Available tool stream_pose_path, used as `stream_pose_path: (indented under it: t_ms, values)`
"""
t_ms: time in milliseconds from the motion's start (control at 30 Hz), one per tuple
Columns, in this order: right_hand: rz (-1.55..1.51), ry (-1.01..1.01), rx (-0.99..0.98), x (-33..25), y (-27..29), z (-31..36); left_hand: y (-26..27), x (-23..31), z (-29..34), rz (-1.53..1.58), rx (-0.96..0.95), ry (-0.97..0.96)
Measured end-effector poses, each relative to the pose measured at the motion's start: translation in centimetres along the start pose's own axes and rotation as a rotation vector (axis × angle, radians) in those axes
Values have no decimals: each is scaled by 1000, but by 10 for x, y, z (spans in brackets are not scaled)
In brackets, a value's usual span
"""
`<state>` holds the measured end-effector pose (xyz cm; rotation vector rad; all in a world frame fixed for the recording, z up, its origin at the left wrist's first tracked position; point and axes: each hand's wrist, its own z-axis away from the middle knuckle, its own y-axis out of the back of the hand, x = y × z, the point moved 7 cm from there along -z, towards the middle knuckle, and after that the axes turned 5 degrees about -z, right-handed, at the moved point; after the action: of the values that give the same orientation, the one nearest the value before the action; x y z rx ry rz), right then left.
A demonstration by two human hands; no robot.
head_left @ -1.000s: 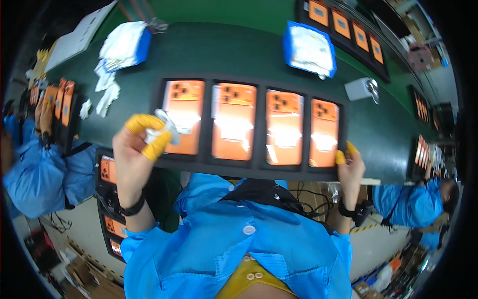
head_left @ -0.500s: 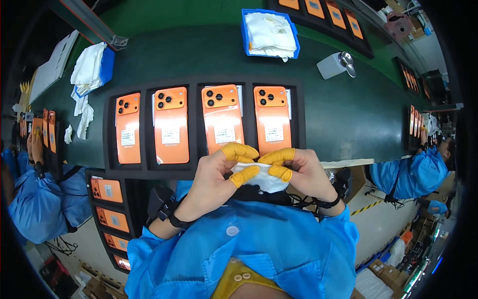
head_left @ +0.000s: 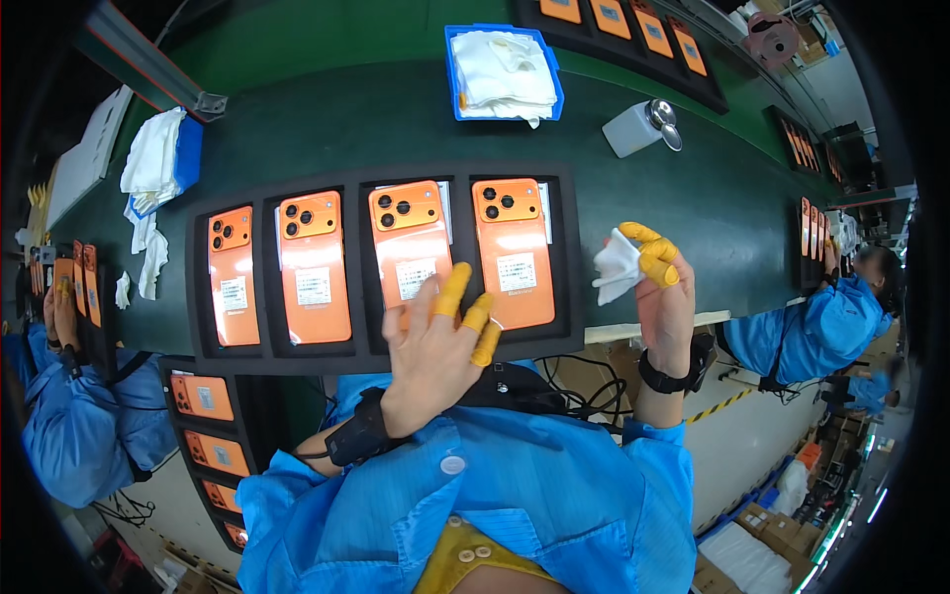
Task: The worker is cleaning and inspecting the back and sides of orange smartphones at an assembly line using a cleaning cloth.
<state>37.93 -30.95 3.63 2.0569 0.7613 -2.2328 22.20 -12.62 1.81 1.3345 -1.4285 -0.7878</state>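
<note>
My left hand [head_left: 431,342] is spread over the lower end of an orange phone [head_left: 404,230], the third from the left in a black tray [head_left: 371,364]; whether it touches the phone I cannot tell. Yellow finger cots cover several of its fingertips. Off the tray's right side, my right hand [head_left: 665,297] is raised, pinching a crumpled white cloth [head_left: 617,267] between yellow-capped fingers. Another orange phone [head_left: 513,252] lies in the rightmost slot, camera side up with a white label. Two more phones, one of them leftmost [head_left: 232,277], fill the left slots.
Behind the tray stand a blue bin [head_left: 556,99] of white cloths and a white pump bottle [head_left: 631,131]. A second cloth bin [head_left: 188,153] is at left. Another phone tray [head_left: 247,396] sits lower left. Co-workers in blue [head_left: 99,426] work on both sides.
My hands have parted. The right moved right with the white cloth; the left let go of it and now spreads over the third phone. The whole view has shifted slightly.
</note>
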Motion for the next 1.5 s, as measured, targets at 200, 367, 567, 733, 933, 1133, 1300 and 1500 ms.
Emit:
stream_pose_path:
  t_ms: [200, 367, 567, 733, 933, 1133, 1300, 1500]
  values:
    - [8, 10, -27, 4, 6, -5, 17, -17, 9, -103, -5, 24]
    - [-140, -196, -98, 23, -3, 4, 19, -35, 23, -48, -53, 38]
    - [-143, -267, -98, 40, -15, -3, 20, -14, 26, -301, -11, -3]
    - [45, -311, -108, 51, -20, 4, 4, 9, 12, -223, -95, -32]
    - [158, -2, 43, 12, -5, -22, -6, 1, 3, 158, -178, 273]
    - [1320, 949, 393, -81, -1, -69, -2, 0, 6, 381, -122, 262]
    - [1701, 894, 253, -67, -6, -110, 8, 16, 8, 470, 45, 80]
    - [1736, 832, 126, -71, -13, -116, 8, 12, 4, 401, 27, -15]
